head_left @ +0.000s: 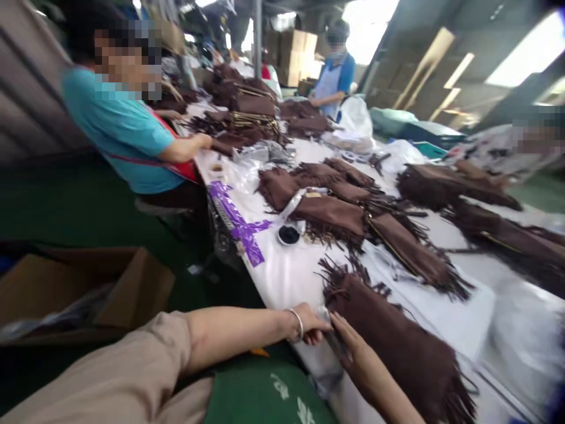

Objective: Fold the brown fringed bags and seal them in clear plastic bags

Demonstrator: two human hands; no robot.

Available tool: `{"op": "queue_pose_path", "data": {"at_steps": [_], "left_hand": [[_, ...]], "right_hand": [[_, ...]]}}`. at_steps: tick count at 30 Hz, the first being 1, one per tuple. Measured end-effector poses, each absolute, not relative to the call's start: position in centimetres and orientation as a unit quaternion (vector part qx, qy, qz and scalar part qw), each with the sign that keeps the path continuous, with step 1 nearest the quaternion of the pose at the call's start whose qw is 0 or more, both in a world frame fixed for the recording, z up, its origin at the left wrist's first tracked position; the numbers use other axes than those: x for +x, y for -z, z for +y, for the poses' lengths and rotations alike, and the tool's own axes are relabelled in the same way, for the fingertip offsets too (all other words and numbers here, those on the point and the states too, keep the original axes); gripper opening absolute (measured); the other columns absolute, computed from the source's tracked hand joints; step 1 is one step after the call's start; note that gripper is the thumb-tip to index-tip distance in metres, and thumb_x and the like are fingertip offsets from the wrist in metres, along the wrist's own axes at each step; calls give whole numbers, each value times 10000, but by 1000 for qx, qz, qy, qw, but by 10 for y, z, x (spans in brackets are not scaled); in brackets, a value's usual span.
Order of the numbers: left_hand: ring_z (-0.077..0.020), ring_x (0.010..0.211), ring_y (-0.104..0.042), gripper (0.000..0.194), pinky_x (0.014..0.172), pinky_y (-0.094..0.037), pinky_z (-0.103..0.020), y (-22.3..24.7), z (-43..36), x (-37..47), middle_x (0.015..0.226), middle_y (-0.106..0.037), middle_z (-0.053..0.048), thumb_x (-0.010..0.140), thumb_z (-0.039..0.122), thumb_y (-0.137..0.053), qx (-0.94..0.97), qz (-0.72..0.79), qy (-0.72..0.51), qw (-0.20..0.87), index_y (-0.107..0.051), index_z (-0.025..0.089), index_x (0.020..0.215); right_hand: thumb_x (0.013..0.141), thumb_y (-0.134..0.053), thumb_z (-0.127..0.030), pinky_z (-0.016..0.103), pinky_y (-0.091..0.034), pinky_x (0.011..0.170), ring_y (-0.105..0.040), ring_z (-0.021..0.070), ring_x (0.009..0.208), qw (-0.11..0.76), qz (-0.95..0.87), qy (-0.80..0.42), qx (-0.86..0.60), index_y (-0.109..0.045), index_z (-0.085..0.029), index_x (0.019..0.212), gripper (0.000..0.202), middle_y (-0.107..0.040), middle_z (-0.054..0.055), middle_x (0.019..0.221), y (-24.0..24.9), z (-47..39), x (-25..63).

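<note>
My left hand (311, 324), with a bangle at the wrist, is closed at the near table edge. A small greyish piece shows at its fingertips, too blurred to name. Close against it, my right hand (355, 350) has its fingers stretched out flat along a dark, narrow strip (338, 344); the thumb is hidden. Right beside both hands lies a dark brown fringed bag (392, 330), flat on the white table (295, 282), its fringe at both ends.
More brown fringed bags (331, 215) cover the table ahead. A round black-filled dish (289, 235) stands near purple tape (247, 235). One person (128, 135) sits at the left; another person (335, 76) stands at the far end. An open cardboard box (136, 288) is on the left.
</note>
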State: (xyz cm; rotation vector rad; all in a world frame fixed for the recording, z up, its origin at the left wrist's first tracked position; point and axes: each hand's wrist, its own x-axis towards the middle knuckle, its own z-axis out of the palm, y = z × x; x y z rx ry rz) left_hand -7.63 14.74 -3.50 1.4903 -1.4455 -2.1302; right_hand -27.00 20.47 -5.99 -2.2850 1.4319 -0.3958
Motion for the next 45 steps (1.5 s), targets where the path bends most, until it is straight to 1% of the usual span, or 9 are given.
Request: {"op": "queue_pose_path", "data": {"at_steps": [7, 14, 20, 26, 33, 36, 39, 42, 45], "left_hand": [[-71, 353, -423, 500, 359, -248, -177, 47, 136, -74, 427, -472, 69, 517, 514, -816, 471, -308, 816, 130, -551, 127, 689], [-96, 355, -469, 495, 368, -320, -205, 42, 131, -78, 452, -531, 25, 609, 596, -713, 470, -376, 791, 111, -557, 131, 678], [-72, 321, -396, 284, 349, -253, -182, 42, 124, -93, 406, -445, 68, 707, 375, -667, 483, -341, 796, 129, -506, 150, 643], [-80, 351, -434, 212, 352, -268, -175, 46, 124, -95, 435, -469, 50, 697, 332, -618, 470, -324, 810, 130, -534, 142, 657], [-83, 364, -438, 363, 364, -306, -176, 48, 125, -99, 464, -495, 53, 678, 482, -680, 438, -358, 811, 148, -542, 154, 746], [-122, 450, -516, 546, 432, -409, -225, 50, 123, -94, 538, -560, 17, 677, 657, -639, 391, -348, 837, 161, -564, 144, 845], [-169, 719, -630, 654, 671, -502, -289, 50, 119, -88, 784, -660, -67, 724, 728, -545, 307, -227, 911, 157, -598, 120, 961], [-177, 860, -635, 557, 849, -460, -296, 49, 115, -91, 900, -676, -93, 795, 628, -562, 210, -104, 956, 176, -617, 102, 971], [-180, 748, -653, 302, 836, -466, -299, 51, 109, -103, 784, -689, -100, 824, 363, -616, 206, -53, 957, 195, -636, 63, 857]], "right_hand": [[689, -432, -50, 396, -358, 1090, -373, 201, 1328, 262, 572, 112, -769, -330, -198, 1419, 751, -401, 79, 1442, 24, 197, -257], [715, -481, -107, 460, -281, 1129, -221, 259, 1395, 186, 640, 125, -735, -287, -122, 1433, 745, -307, 130, 1487, 42, 210, -251], [673, -423, -43, 405, -333, 1105, -373, 199, 1325, 234, 609, 98, -751, -319, -209, 1421, 773, -415, 68, 1431, 27, 197, -268], [668, -472, -62, 460, -313, 1087, -289, 286, 1357, 85, 675, 96, -727, -255, -149, 1448, 814, -335, 111, 1476, 42, 208, -245], [730, -429, -35, 412, -450, 903, -510, 268, 1024, 36, 705, 119, -698, -433, -204, 1352, 644, -594, 94, 1144, 44, 205, -252], [690, -441, -10, 369, -468, 859, -508, 249, 969, 63, 691, 131, -708, -490, -225, 1294, 643, -599, 71, 1045, 33, 198, -268], [662, -452, 2, 359, -462, 869, -501, 239, 968, 71, 672, 159, -719, -474, -245, 1305, 689, -587, 56, 1044, 24, 198, -275], [655, -436, 18, 358, -459, 866, -501, 231, 960, 88, 666, 170, -721, -459, -262, 1317, 719, -582, 49, 1026, 18, 204, -270], [654, -417, 31, 352, -460, 861, -502, 223, 957, 115, 667, 174, -715, -467, -263, 1306, 717, -578, 47, 1018, 14, 213, -260]]}}
